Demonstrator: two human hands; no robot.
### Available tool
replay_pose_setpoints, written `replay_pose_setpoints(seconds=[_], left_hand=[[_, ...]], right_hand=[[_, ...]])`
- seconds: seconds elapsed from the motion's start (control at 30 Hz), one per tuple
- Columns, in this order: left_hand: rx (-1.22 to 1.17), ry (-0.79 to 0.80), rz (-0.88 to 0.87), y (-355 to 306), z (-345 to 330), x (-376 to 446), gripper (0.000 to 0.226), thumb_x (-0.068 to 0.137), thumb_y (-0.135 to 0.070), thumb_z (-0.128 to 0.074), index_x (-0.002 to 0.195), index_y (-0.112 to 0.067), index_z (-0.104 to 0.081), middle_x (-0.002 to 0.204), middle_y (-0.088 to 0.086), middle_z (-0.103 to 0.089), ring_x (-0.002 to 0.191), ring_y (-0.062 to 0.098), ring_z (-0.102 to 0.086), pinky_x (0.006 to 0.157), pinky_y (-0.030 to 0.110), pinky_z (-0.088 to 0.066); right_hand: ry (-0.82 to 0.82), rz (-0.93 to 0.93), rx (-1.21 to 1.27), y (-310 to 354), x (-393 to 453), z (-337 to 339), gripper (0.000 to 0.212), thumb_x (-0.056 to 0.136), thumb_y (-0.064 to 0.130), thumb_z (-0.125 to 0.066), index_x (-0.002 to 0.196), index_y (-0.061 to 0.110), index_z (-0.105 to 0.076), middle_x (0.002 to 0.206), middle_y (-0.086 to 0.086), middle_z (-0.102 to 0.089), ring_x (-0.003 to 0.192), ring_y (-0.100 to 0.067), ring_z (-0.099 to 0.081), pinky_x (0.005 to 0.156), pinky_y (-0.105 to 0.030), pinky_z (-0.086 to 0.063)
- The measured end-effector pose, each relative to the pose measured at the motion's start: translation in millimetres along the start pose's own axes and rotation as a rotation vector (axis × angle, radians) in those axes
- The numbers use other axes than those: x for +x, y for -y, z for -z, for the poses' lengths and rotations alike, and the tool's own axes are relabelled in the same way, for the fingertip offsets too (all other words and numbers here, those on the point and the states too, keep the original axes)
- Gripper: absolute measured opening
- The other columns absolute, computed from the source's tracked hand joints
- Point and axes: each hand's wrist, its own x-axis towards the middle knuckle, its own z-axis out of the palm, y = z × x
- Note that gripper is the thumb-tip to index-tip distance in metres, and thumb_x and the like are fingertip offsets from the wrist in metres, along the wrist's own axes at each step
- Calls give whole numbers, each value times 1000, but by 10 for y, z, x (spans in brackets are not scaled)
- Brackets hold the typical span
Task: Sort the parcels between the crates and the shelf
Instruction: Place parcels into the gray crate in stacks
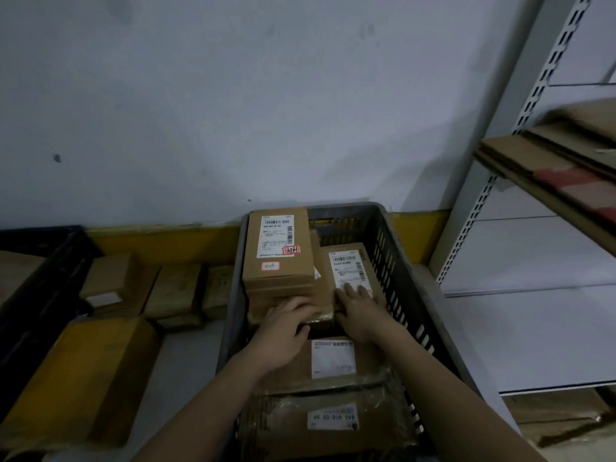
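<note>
A grey slatted crate point(413, 271) in the middle holds several brown cardboard parcels. A tall labelled parcel point(278, 248) lies on a stack at the crate's back left. A second labelled parcel point(350, 271) leans at the back right. My left hand point(286, 328) grips the near edge of a small flat parcel point(321, 316) between them. My right hand point(361, 311) lies flat with straight fingers on the lower end of the right parcel. Two more parcels, one with a white label point(333, 360) and one taped point(330, 418), fill the crate's near half.
A black crate point(43, 261) stands at the left. Several loose parcels point(173, 288) lie on the floor between the crates, with a bigger box point(83, 378) nearer me. A white metal shelf point(520, 228) at the right carries flattened cardboard point(550, 161).
</note>
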Motion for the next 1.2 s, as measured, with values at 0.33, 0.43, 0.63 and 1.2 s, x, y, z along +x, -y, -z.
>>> replay_pose_setpoints(seconds=[0.33, 0.43, 0.63, 1.2], left_hand=[[40, -23, -8, -5, 28, -43, 46, 99, -15, -50, 140, -37, -51, 149, -17, -38, 138, 7, -31, 114, 27, -24], [27, -52, -15, -35, 79, -83, 44, 99, -18, -53, 141, -33, -51, 145, -17, -42, 135, 4, -35, 110, 21, -27], [60, -302, -15, -211, 278, -183, 37, 98, -20, -55, 134, -29, -57, 135, -13, -53, 130, 5, -40, 109, 28, -36], [73, -573, 556, 1323, 1214, -1548, 38, 100, -30, -53, 136, -19, -56, 137, 5, -54, 126, 27, -48, 98, 37, -42]], right_hand=[[-182, 46, 26, -62, 195, -163, 58, 105, 36, -32, 159, 21, -14, 167, -1, -11, 153, -26, -9, 121, -51, -3], [-339, 93, 131, -23, 81, -106, 53, 102, 26, -43, 153, 18, -31, 159, -4, -33, 145, -25, -30, 118, -46, -25], [-666, 195, 405, 152, -149, 303, 28, 101, 25, -52, 126, 16, -60, 122, -3, -63, 114, -22, -58, 89, -33, -50], [-377, 541, 486, 2099, -417, 324, 28, 98, 23, -52, 124, 15, -61, 114, -3, -60, 104, -20, -58, 87, -39, -51]])
